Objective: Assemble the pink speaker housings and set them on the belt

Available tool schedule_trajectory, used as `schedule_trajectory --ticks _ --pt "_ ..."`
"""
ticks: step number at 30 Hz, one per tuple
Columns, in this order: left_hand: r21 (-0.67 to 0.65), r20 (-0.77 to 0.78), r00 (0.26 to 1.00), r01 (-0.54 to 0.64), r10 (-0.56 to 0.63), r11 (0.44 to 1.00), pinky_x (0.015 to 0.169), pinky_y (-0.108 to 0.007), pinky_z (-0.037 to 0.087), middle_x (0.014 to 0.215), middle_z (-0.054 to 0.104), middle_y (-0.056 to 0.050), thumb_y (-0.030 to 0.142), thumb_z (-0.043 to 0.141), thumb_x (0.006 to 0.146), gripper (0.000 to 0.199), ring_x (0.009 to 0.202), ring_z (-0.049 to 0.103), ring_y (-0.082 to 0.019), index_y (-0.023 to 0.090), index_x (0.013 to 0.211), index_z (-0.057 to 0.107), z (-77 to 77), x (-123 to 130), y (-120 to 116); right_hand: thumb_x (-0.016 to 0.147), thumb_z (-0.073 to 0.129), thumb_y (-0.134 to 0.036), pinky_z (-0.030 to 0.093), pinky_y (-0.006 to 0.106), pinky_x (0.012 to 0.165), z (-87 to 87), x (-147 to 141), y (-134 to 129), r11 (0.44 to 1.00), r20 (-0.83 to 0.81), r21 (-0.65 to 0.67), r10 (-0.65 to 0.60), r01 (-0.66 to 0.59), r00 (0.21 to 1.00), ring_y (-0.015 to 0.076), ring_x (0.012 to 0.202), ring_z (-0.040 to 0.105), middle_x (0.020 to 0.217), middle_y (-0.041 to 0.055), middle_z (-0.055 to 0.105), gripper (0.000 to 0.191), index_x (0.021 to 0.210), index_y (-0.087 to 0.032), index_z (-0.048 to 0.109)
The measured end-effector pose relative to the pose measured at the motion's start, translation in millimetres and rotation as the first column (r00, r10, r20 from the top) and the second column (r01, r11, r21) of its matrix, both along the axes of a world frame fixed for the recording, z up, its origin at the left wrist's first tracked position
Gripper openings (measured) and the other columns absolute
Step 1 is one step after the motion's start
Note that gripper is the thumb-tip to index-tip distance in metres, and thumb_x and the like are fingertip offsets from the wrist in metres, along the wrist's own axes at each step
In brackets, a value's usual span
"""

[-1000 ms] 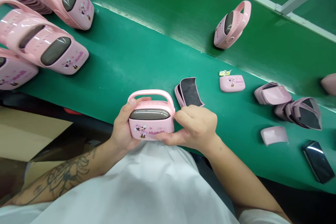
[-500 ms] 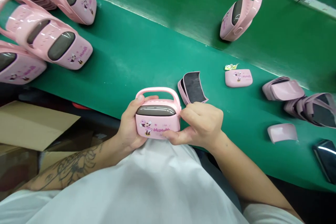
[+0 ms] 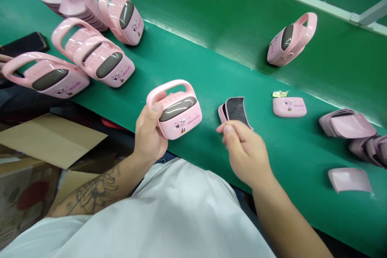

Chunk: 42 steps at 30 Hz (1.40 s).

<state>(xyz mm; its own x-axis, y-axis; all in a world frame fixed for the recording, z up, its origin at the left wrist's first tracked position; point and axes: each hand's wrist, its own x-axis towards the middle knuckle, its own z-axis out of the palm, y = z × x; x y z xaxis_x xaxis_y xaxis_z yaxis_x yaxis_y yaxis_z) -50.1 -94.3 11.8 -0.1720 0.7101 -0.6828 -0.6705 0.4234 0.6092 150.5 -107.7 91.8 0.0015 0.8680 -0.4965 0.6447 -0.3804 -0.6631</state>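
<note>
My left hand (image 3: pixel 150 131) grips a pink plastic case (image 3: pixel 189 124) by its left end, thumb beside the base of its arched handle. The case has a dark glossy window and a printed cartoon mouse on its front; it tilts up to the right above the bench edge. To the right, my right hand (image 3: pixel 246 149) is apart from the case, its thumb pressed against curled fingers, slightly blurred. Nothing shows between them. Just behind its fingertips lies a small stack of curved pink panels (image 3: pixel 236 111) with dark inner faces.
Several like cases (image 3: pixel 111 66) stand at the left, beside stacked pink shells (image 3: pixel 81 6) and a phone (image 3: pixel 27 44). One case (image 3: pixel 290 42) stands at the back right. A printed panel (image 3: pixel 289 107), more panels (image 3: pixel 347 123) and a loose one (image 3: pixel 350 180) lie right. Cardboard (image 3: pixel 54 139) is below left.
My right hand has come off the case and moved right, toward the stacked panels. My left hand has raised and tilted the case. The view has shifted, showing more of the bench's left side.
</note>
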Motion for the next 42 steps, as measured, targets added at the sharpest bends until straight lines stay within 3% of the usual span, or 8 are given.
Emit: schedule_trajectory --ticks 1,3,8,17,22,27,34,42 --pt "0.028 -0.022 1.000 -0.015 0.016 0.999 0.098 -0.037 0.066 0.126 0.082 -0.009 0.047 0.092 0.089 0.046 0.121 0.078 -0.030 0.019 0.123 0.080 -1.3 -0.8 3.0 0.111 0.046 -0.061 0.042 0.016 0.055 1.7 -10.0 -3.9 0.984 -0.214 -0.172 -0.081 0.044 0.973 0.0035 0.059 0.060 0.078 0.0021 0.068 0.054 0.106 -0.015 0.074" --pt "0.043 -0.062 0.997 -0.033 0.036 0.999 0.105 -0.038 0.064 0.134 0.080 -0.009 0.044 0.088 0.094 0.043 0.129 0.075 -0.030 0.021 0.129 0.078 -2.8 -0.7 6.8 0.108 0.048 -0.073 0.043 0.016 0.049 1.1 -34.0 -10.8 0.875 -0.472 -0.483 -0.229 -0.032 0.852 0.0039 0.054 0.061 0.083 0.0010 0.069 0.062 0.121 -0.016 0.070" --pt "-0.015 -0.150 0.987 -0.068 0.065 0.998 0.095 -0.026 0.061 0.127 0.080 -0.007 0.041 0.085 0.097 0.033 0.111 0.076 -0.020 0.019 0.122 0.080 -0.1 0.0 5.5 0.110 0.043 -0.064 0.035 0.014 0.040 -18.5 -84.3 -3.6 0.722 -0.542 -0.686 -0.427 -0.088 0.724 0.0035 0.040 0.046 0.067 -0.0073 0.058 0.057 0.140 -0.019 0.058" --pt "0.014 -0.316 0.947 -0.058 0.059 0.998 0.080 -0.022 0.058 0.107 0.078 -0.006 0.062 0.094 0.085 0.052 0.089 0.071 -0.014 0.017 0.108 0.079 -10.6 -17.0 -6.8 0.108 0.043 -0.057 0.034 0.018 0.036 -35.5 -107.7 6.2 0.652 -0.539 -0.746 -0.479 -0.131 0.693 0.0077 0.036 0.044 0.065 -0.0067 0.060 0.046 0.131 -0.020 0.054" --pt "-0.008 -0.344 0.938 -0.047 0.041 0.999 0.076 -0.021 0.057 0.113 0.078 -0.008 0.061 0.093 0.086 0.051 0.090 0.072 -0.015 0.016 0.104 0.077 -12.8 -20.4 -9.8 0.107 0.044 -0.055 0.031 0.018 0.034 -34.4 -114.4 7.2 0.616 -0.509 -0.780 -0.527 -0.107 0.680 0.0088 0.034 0.041 0.062 -0.0061 0.058 0.038 0.120 -0.020 0.053" --pt "0.021 -0.435 0.900 -0.028 0.035 0.999 0.064 -0.018 0.050 0.090 0.072 -0.002 0.045 0.090 0.089 0.032 0.074 0.062 -0.009 0.016 0.095 0.077 -14.9 -21.1 -11.7 0.108 0.043 -0.045 0.025 0.018 0.032 -25.7 -116.1 15.8 0.508 -0.420 -0.858 -0.616 -0.071 0.667 0.0079 0.032 0.032 0.060 -0.0067 0.055 0.027 0.115 -0.021 0.053" --pt "0.000 -0.573 0.820 0.007 -0.006 1.000 0.107 -0.030 0.062 0.103 0.078 -0.004 0.033 0.088 0.086 0.027 0.113 0.077 -0.022 0.017 0.106 0.080 -13.8 -14.4 -8.7 0.110 0.039 -0.035 0.021 0.015 0.032 -12.2 -139.8 12.6 0.346 -0.234 -0.917 -0.870 0.199 0.434 0.0054 0.034 0.025 0.057 -0.0092 0.038 0.014 0.105 -0.023 0.045" --pt "0.013 -0.660 0.751 -0.007 0.014 1.000 0.082 -0.024 0.061 0.114 0.080 -0.003 0.027 0.086 0.088 0.022 0.095 0.076 -0.015 0.019 0.108 0.084 -9.4 -2.8 -4.8 0.111 0.036 -0.033 0.021 0.016 0.032 -8.6 -147.3 11.7 0.325 -0.215 -0.890 -0.917 0.320 0.334 0.0062 0.035 0.025 0.056 -0.0088 0.033 0.015 0.103 -0.023 0.044"
